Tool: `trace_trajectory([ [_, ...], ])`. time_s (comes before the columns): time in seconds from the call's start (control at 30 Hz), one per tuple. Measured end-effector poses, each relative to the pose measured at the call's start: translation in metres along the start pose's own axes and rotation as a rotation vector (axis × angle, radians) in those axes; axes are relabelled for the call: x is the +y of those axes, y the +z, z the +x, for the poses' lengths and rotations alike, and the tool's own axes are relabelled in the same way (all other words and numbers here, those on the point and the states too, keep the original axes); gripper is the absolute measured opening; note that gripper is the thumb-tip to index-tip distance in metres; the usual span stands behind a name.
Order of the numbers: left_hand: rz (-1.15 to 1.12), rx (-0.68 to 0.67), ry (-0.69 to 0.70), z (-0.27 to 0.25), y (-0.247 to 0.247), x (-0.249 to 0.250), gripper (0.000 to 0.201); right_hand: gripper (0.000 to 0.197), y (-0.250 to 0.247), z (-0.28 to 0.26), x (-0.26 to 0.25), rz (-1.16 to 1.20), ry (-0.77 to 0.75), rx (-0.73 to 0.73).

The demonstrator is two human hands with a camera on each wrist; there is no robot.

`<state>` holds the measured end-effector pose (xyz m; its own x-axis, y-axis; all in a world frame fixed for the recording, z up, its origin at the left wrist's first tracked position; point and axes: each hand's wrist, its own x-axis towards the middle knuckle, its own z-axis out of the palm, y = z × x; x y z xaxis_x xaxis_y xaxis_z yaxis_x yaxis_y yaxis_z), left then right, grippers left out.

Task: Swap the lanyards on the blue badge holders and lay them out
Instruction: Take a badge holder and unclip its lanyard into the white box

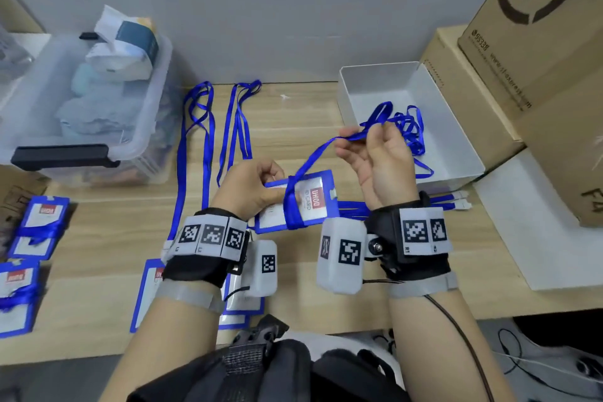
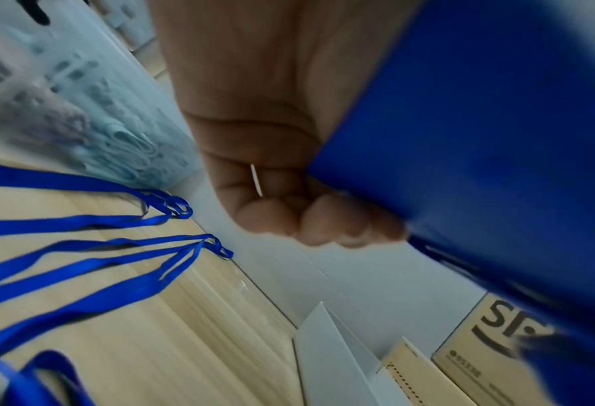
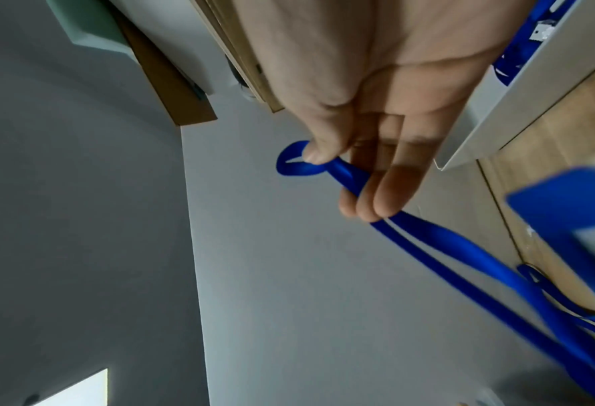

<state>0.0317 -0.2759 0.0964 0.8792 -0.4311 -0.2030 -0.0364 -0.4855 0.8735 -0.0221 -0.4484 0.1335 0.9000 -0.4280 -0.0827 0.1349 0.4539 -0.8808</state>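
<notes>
My left hand (image 1: 257,188) grips a blue badge holder (image 1: 310,201) by its left end, above the middle of the wooden table (image 1: 293,114). A blue lanyard (image 1: 313,157) is wound round the holder's middle and runs up to my right hand (image 1: 365,143), which pinches the doubled strap between thumb and fingers (image 3: 369,197). In the left wrist view my curled fingers (image 2: 323,219) clamp the holder's blue back (image 2: 480,137). Two lanyards (image 1: 208,127) lie stretched out on the table behind, and two holders (image 1: 150,290) lie under my left wrist.
A white open box (image 1: 359,85) at the back right holds a tangle of blue lanyards (image 1: 411,130). A clear storage bin (image 1: 150,127) stands back left, cardboard boxes (image 1: 538,42) to the right. Wrapped badge holders (image 1: 39,225) lie at the left edge; two lanyard ends (image 1: 456,201) lie under my right wrist.
</notes>
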Motion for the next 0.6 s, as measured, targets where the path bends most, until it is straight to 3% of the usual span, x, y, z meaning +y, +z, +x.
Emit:
trace_trajectory([
  [0.1,0.003,0.1,0.015,-0.003,-0.003,-0.007,0.025,0.022,-0.007,0.001,-0.006,-0.002,0.018,0.034],
  [0.27,-0.046,0.077,0.04,-0.01,-0.007,-0.008,0.011,0.021,-0.028,-0.001,0.0,-0.411,0.167,-0.008],
  [0.37,-0.231,-0.01,0.063,-0.018,-0.008,-0.001,0.024,0.023,-0.037,-0.004,0.004,-0.658,0.22,-0.075],
  [0.47,-0.208,-0.082,0.086,-0.024,-0.008,0.002,0.045,0.032,-0.035,-0.009,0.006,-0.841,0.182,-0.105],
  [0.6,-0.179,-0.157,0.118,-0.028,-0.004,0.008,0.06,0.021,-0.022,-0.014,0.007,-0.79,0.105,-0.116],
])
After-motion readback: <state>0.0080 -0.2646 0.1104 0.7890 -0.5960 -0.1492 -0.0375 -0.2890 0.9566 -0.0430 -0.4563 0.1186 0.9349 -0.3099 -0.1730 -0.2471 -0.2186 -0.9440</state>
